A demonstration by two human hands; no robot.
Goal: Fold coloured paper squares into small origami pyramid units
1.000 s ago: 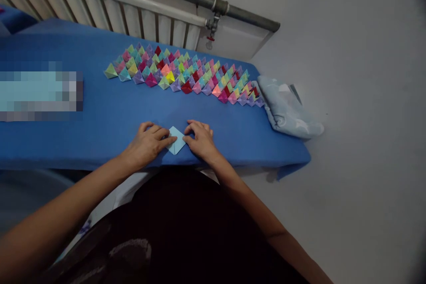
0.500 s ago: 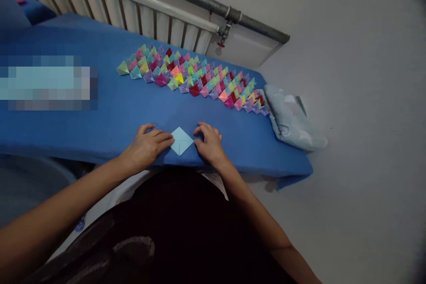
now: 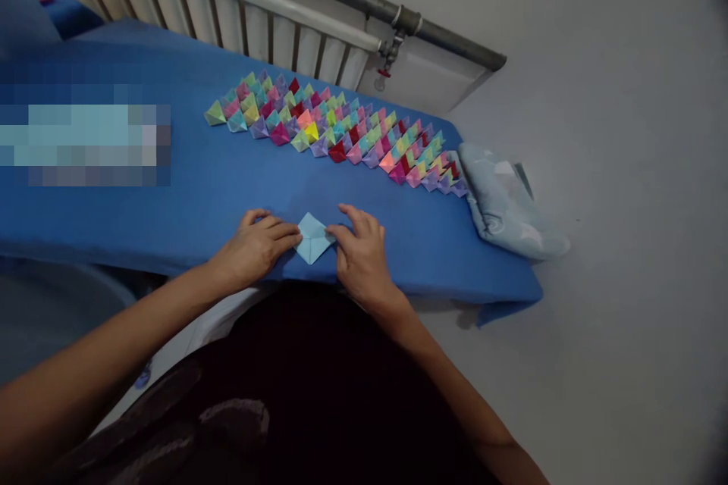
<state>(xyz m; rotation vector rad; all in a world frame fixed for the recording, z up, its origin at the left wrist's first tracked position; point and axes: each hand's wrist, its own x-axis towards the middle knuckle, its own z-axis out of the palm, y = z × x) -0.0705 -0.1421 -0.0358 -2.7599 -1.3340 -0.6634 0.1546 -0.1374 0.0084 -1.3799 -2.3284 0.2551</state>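
A light blue square of origami paper (image 3: 311,242) lies cornerwise on the blue cloth, with crease lines across its middle. At its left corner, my left hand (image 3: 248,251) grips the edge between fingertips and thumb. My right hand (image 3: 364,256) pinches the right corner, its thumb and index finger meeting there while the other fingers curl above. Part of each side corner is covered by fingertips. Beyond my hands stand several rows of small folded paper pieces (image 3: 337,151) in pink, green, purple, yellow, red and blue.
The blue-covered surface (image 3: 187,204) runs along a white radiator (image 3: 258,30) and a grey pipe (image 3: 455,43). A folded pale blue cloth bundle (image 3: 512,204) rests at the right end. Something blurred out by pixels lies on the left.
My right hand has moved onto the paper's right corner and now pinches it; before, it hovered just beside. My left hand stays at the left corner. The view has shifted slightly.
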